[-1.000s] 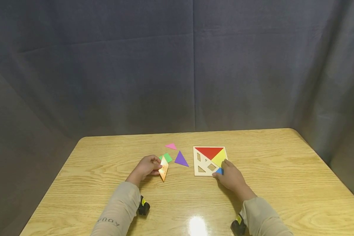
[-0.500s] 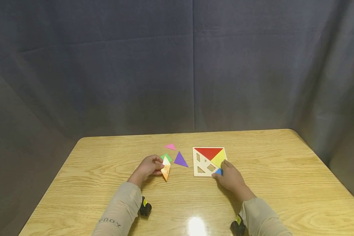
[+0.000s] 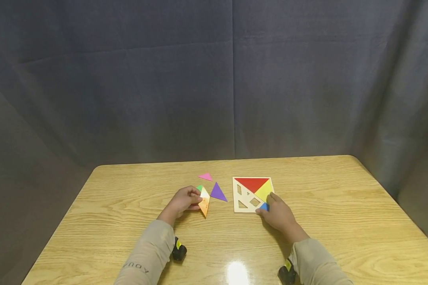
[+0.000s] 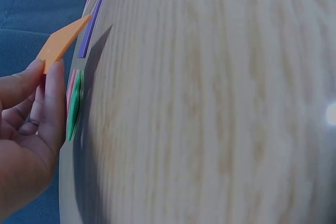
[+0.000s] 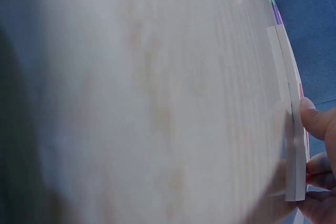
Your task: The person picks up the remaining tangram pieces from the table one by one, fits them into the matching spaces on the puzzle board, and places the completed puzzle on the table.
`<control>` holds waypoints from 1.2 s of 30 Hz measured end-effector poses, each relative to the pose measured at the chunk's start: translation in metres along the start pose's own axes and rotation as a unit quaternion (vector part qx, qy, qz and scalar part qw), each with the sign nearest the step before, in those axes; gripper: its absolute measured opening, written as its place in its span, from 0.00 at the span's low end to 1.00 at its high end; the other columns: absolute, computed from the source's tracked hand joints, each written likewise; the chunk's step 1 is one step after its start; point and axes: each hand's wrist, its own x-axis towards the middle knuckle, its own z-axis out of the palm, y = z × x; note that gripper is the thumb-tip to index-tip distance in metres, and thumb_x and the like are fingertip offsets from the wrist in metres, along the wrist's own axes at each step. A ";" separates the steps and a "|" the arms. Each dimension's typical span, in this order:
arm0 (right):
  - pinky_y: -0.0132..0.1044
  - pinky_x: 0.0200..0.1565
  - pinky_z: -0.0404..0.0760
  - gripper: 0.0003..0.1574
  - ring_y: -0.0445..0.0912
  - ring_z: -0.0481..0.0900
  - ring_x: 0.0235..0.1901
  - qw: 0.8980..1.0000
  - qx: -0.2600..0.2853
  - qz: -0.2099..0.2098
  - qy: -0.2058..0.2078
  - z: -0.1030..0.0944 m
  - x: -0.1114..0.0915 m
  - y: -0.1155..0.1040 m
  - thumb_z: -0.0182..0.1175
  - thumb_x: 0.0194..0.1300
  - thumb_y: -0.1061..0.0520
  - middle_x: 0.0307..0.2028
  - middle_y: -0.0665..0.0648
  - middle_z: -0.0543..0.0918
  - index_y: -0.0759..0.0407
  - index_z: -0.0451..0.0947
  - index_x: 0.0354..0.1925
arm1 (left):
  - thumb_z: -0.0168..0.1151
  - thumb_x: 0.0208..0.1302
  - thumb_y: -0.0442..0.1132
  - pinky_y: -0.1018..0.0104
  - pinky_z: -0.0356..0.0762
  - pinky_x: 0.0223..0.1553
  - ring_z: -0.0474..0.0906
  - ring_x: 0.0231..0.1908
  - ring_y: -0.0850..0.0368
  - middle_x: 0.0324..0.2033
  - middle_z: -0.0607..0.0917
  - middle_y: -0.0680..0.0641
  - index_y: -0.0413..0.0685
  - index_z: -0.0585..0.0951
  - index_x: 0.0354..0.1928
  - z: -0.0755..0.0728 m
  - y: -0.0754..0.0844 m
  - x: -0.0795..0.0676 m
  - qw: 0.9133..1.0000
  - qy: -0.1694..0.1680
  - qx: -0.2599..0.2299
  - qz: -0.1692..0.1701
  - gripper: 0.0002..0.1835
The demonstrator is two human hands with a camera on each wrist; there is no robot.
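Between thumb and fingers, my left hand (image 3: 185, 201) pinches an orange parallelogram tangram piece (image 3: 204, 204), raised off the table in the left wrist view. Behind it lies a green piece (image 3: 199, 188), partly hidden in the head view. A purple triangle (image 3: 218, 193) and a pink triangle (image 3: 206, 177) lie flat nearby. My right hand (image 3: 279, 211) grips the near right corner of the wooden tangram board (image 3: 238, 208), thumb at its near edge. Red (image 3: 251, 184), yellow (image 3: 264, 192) and blue (image 3: 264, 206) pieces sit in the board; my hand partly covers the blue one.
Cut-out holes (image 3: 255, 202) show in the bare left part of the board. The wooden table (image 3: 128, 186) ends at a dark curtain (image 3: 164, 99). A black wrist camera (image 3: 179, 252) sits at my left cuff, another (image 3: 287, 273) at my right.
My left hand has moved a little to the right with the orange piece, which now covers more of the green one. My right hand stays on the board.
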 end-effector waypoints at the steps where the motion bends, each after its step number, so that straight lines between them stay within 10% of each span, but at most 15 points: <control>1: 0.51 0.51 0.61 0.35 0.63 0.59 0.54 1.000 0.000 0.001 -0.001 0.000 0.000 0.000 0.58 0.54 0.49 0.53 0.74 0.62 0.76 0.66 0.48 | 0.55 0.54 0.27 0.65 0.76 0.31 0.73 0.28 0.56 0.30 0.73 0.44 0.33 0.71 0.39 0.001 0.000 0.000 1.000 0.000 -0.002 -0.001 0.09; 36: 0.52 0.52 0.61 0.37 0.63 0.58 0.55 1.000 0.003 0.005 0.000 0.001 0.000 0.000 0.58 0.54 0.49 0.54 0.74 0.61 0.76 0.64 0.51 | 0.54 0.56 0.27 0.66 0.76 0.31 0.72 0.27 0.57 0.29 0.73 0.44 0.30 0.70 0.40 0.029 0.005 0.009 0.999 0.003 -0.048 0.016 0.10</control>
